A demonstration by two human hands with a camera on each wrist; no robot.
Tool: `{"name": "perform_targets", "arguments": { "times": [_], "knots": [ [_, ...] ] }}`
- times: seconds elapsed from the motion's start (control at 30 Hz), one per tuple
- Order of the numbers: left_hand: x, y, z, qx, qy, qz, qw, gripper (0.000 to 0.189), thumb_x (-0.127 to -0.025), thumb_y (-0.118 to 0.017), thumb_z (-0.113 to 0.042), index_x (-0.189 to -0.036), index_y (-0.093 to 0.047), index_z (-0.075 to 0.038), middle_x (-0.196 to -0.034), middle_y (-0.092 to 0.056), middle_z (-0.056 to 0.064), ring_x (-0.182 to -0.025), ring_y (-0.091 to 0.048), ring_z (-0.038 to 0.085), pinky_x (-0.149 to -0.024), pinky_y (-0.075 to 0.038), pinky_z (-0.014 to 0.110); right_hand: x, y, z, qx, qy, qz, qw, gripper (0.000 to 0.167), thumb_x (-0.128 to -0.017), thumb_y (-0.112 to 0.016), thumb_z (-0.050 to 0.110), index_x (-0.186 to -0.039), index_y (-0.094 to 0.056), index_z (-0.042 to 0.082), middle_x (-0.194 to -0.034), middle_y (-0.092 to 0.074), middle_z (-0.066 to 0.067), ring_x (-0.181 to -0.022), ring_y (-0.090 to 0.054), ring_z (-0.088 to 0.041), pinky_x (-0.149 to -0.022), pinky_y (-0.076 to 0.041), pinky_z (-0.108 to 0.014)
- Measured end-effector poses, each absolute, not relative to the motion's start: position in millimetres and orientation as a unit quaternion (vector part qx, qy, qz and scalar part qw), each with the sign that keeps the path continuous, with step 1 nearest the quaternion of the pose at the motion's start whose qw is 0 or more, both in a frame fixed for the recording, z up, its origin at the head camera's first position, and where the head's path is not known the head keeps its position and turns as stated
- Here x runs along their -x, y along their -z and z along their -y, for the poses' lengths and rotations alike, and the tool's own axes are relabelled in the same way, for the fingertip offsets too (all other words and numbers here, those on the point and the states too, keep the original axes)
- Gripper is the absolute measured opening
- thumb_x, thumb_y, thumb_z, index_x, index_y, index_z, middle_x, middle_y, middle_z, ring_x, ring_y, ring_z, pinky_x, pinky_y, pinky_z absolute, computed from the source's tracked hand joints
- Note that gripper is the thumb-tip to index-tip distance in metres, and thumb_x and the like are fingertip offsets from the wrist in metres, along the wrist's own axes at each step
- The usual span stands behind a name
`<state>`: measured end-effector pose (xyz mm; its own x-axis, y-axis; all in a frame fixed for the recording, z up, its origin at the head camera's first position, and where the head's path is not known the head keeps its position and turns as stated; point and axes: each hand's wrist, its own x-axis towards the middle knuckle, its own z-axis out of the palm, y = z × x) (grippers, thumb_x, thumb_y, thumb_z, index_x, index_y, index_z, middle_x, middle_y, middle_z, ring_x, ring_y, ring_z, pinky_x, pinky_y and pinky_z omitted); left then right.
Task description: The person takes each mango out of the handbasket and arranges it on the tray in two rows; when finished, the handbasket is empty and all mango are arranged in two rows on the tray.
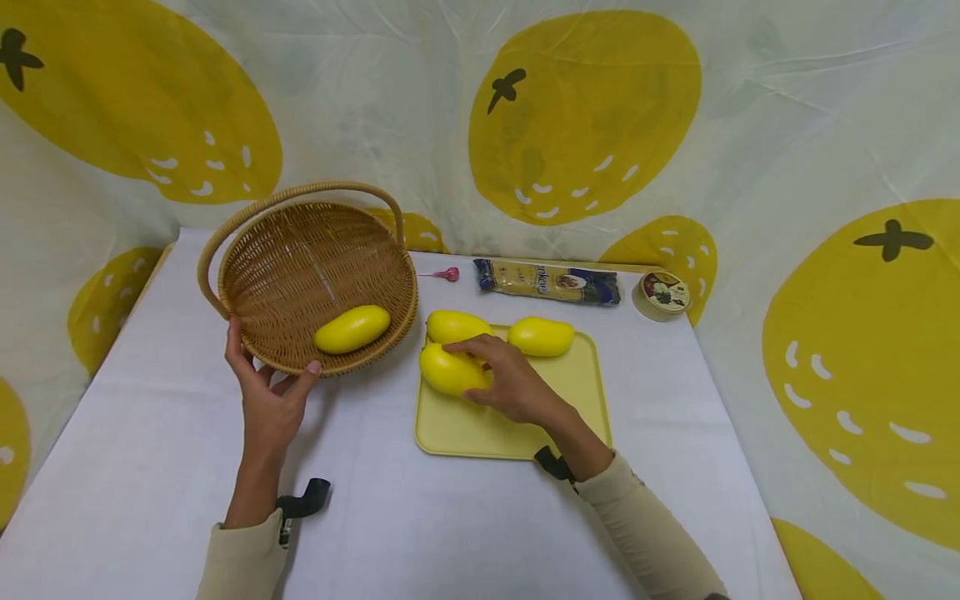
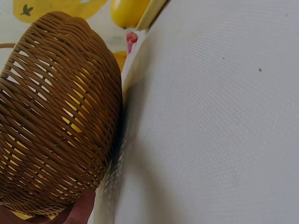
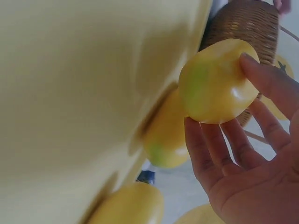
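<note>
My left hand [image 1: 272,408] grips the near rim of a wicker basket [image 1: 288,250], thumb along the edge and fingers at its side. The basket is tilted toward me, and one yellow mango [image 1: 352,329] lies inside near the low rim. Over a pale yellow tray [image 1: 555,408], my right hand [image 1: 517,387] holds another mango [image 3: 217,81] between thumb and fingers. In the right wrist view this mango shows a greenish patch and seems raised off the tray. Two more mangoes, one behind the hand [image 1: 457,325] and one farther right [image 1: 542,336], lie on the tray.
Along the table's back edge lie a pink wrapped lollipop [image 1: 448,274], a blue and gold packet of pasta [image 1: 547,282] and a round lidded tub [image 1: 662,295]. Behind them hangs a curtain [image 1: 405,100] printed with yellow fruit. White cloth [image 1: 390,517] covers the table.
</note>
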<state>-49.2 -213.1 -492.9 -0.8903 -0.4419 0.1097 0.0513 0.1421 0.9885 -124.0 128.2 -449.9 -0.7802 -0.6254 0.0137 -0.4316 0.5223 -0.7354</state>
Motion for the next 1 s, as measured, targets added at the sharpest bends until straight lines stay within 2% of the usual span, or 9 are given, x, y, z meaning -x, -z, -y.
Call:
{"name": "perform_targets", "arguments": {
  "times": [0.2, 0.63, 0.7, 0.77, 0.9, 1.0],
  "knots": [
    [49.5, 493.0, 212.7, -0.129, 0.646, 0.727, 0.193, 0.116, -0.091, -0.08, -0.008, -0.168, -0.001, -0.043, -0.173, -0.016, -0.003, -0.143, -0.044, 0.04, -0.1, -0.05, 0.022, 120.8, 462.1, -128.3, 0.332, 0.357, -0.866, 0.113, 0.066, -0.083, -0.088, 0.002, -0.143, -0.066, 0.016, -0.147, -0.066, -0.001, -0.142, -0.054, -0.025, -0.123, -0.038, -0.052],
    [49.4, 491.9, 213.1, -0.135, 0.64, 0.731, 0.193, 0.117, -0.091, -0.081, -0.007, -0.168, -0.001, -0.043, -0.173, -0.015, -0.005, -0.143, -0.044, 0.04, -0.104, -0.051, 0.03, 120.8, 451.5, -123.0, 0.293, 0.36, -0.878, 0.116, 0.065, -0.085, -0.09, 0.011, -0.145, -0.066, 0.018, -0.146, -0.067, 0.003, -0.132, -0.06, -0.024, -0.107, -0.052, -0.046],
    [49.5, 491.8, 213.1, -0.135, 0.64, 0.731, 0.194, 0.117, -0.09, -0.081, -0.006, -0.168, -0.001, -0.043, -0.173, -0.015, -0.005, -0.143, -0.044, 0.041, -0.104, -0.051, 0.031, 122.8, 446.7, -119.7, 0.293, 0.37, -0.875, 0.104, 0.063, -0.086, -0.09, 0.013, -0.144, -0.067, 0.018, -0.144, -0.067, 0.003, -0.131, -0.061, -0.026, -0.108, -0.052, -0.048],
    [49.5, 491.8, 213.0, -0.133, 0.641, 0.73, 0.196, 0.117, -0.09, -0.081, -0.006, -0.168, -0.001, -0.043, -0.173, -0.015, -0.005, -0.143, -0.044, 0.041, -0.103, -0.052, 0.03, 125.1, 440.7, -115.0, 0.295, 0.378, -0.873, 0.086, 0.061, -0.086, -0.09, 0.016, -0.143, -0.067, 0.02, -0.144, -0.068, 0.004, -0.13, -0.062, -0.025, -0.115, -0.047, -0.052],
    [49.7, 491.7, 213.0, -0.13, 0.643, 0.728, 0.197, 0.117, -0.09, -0.08, -0.005, -0.168, -0.001, -0.043, -0.172, -0.015, -0.005, -0.143, -0.044, 0.041, -0.103, -0.052, 0.029, 130.3, 427.8, -102.1, 0.311, 0.394, -0.863, 0.048, 0.059, -0.087, -0.09, 0.02, -0.141, -0.069, 0.021, -0.141, -0.069, 0.004, -0.126, -0.063, -0.025, -0.113, -0.05, -0.051],
    [50.0, 491.6, 212.7, -0.129, 0.641, 0.73, 0.197, 0.117, -0.09, -0.08, -0.005, -0.168, -0.001, -0.043, -0.172, -0.015, -0.005, -0.143, -0.044, 0.041, -0.104, -0.052, 0.03, 134.6, 417.7, -89.7, 0.326, 0.413, -0.85, 0.033, 0.057, -0.087, -0.09, 0.021, -0.14, -0.069, 0.018, -0.138, -0.071, 0.002, -0.124, -0.062, -0.025, -0.103, -0.058, -0.047]
  ]
}}
